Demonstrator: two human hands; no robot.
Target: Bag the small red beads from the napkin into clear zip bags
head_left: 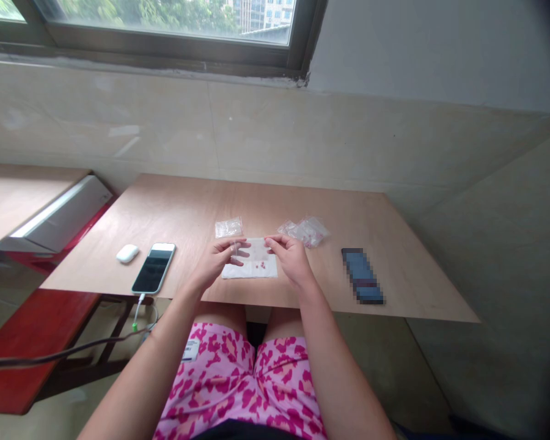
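Both of my hands are raised over a white paper sheet [247, 272] near the front edge of the table. My left hand [217, 260] has thumb and index finger brought together, with the other fingers loosely spread. Opposite it, my right hand [289, 253] pinches with thumb and fingertips. Whatever lies in either pinch is too fine to make out. Several small red pieces, like beads [261, 266], lie on the sheet below the hands. Behind my left hand is a clear plastic bag [228, 228]. More clear bags with reddish bits [308, 231] lie behind my right hand.
A white-framed phone [154, 269] with a charging cable [137, 310] lies at the left, beside a white earbud case [128, 253]. A dark, blurred-out phone [363, 276] lies at the right. A red bench [36, 342] stands lower left; the tiled wall [256, 134] is behind the table.
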